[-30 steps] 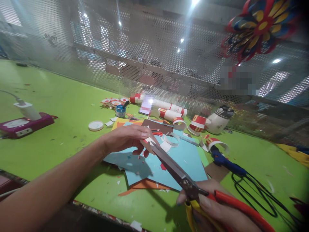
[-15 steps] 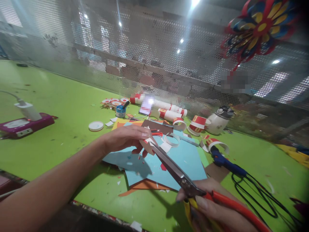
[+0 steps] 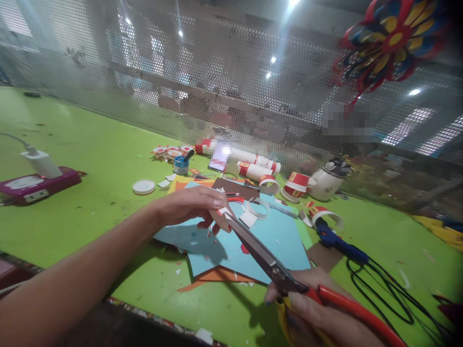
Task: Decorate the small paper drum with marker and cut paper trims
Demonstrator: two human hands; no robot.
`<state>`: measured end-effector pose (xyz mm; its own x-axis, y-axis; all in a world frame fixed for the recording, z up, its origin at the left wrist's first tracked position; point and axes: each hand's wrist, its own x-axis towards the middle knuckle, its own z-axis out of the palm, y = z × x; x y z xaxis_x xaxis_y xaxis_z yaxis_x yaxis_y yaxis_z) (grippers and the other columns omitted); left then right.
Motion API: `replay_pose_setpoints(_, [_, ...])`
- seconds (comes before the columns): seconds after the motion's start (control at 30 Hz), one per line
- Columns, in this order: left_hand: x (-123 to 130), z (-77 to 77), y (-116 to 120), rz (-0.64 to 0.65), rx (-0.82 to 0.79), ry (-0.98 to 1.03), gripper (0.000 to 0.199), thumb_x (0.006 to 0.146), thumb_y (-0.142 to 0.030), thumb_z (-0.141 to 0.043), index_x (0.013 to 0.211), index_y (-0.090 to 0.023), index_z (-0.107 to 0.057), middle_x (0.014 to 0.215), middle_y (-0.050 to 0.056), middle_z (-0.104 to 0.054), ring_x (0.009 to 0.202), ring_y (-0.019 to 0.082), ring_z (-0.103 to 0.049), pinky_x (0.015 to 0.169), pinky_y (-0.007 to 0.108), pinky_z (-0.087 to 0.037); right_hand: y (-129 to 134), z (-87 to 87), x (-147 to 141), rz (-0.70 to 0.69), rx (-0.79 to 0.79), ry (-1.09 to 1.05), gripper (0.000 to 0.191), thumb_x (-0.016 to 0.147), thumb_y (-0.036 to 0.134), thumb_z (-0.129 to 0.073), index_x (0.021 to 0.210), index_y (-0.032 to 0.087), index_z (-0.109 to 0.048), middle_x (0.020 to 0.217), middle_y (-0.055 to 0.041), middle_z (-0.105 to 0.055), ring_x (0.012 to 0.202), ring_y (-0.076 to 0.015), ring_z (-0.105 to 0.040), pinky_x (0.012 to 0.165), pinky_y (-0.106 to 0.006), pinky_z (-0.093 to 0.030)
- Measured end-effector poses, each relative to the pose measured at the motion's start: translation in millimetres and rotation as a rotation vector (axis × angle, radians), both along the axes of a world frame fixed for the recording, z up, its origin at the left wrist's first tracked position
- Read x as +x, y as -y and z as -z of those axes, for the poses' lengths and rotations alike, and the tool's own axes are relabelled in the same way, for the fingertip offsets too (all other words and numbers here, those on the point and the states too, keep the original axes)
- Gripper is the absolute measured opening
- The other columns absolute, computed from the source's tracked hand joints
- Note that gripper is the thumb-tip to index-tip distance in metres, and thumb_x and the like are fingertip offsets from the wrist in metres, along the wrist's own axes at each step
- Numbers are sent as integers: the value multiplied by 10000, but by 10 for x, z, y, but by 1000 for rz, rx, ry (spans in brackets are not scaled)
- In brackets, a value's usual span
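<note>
My right hand (image 3: 311,303) grips scissors (image 3: 260,253) by their red and yellow handles. The blades point up and left, with their tips at a small piece of paper (image 3: 221,219). My left hand (image 3: 193,205) pinches that piece between thumb and fingers; its exact shape is partly hidden by the fingers. Both hands are above light blue sheets (image 3: 282,241) scattered with paper scraps. A white paper ring (image 3: 257,209) rests on the sheets just beyond the blades.
A blue glue gun (image 3: 340,246) with a looping black cord lies at right. Red and white paper cups (image 3: 295,187), a phone (image 3: 218,159), a white bottle (image 3: 327,180) and a blue jar (image 3: 181,165) stand farther back. A purple power strip (image 3: 39,185) is at left.
Almost nothing differs. Both hands, the scissors and the held paper keep nearly the same positions; the view has shifted very slightly.
</note>
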<state>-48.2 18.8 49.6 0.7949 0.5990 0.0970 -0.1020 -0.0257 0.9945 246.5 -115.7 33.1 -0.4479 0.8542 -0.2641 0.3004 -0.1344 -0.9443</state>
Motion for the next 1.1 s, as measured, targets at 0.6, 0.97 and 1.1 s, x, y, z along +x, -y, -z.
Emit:
replay_pose_setpoints(0.6, [1,-6,6,-23,3,-32,281,854,-353,-609,868,-90,-705,807,127,-716,625,154,-629,468,211,-385,-10,-116,-110,56,-15,66,525,840,636,-598,1048,156,-647,606,33,-548,524,-106,-568,521,-221,-398])
replay_pose_setpoints(0.97, [32,56,-5,-12,-64,53,258,842,-313,-599,849,-68,-681,736,129,-715,559,145,-615,428,201,-391,4,-115,-65,78,103,236,452,876,603,-559,1041,204,-692,682,3,-594,600,-112,-558,565,-212,-445])
replay_pose_setpoints(1.1, [36,75,-18,-12,-70,59,244,843,-294,-586,834,-69,-680,729,127,-717,554,147,-621,424,201,-396,47,-145,-104,162,231,342,404,865,587,-579,990,235,-734,710,-3,-596,625,-125,-541,604,-224,-474])
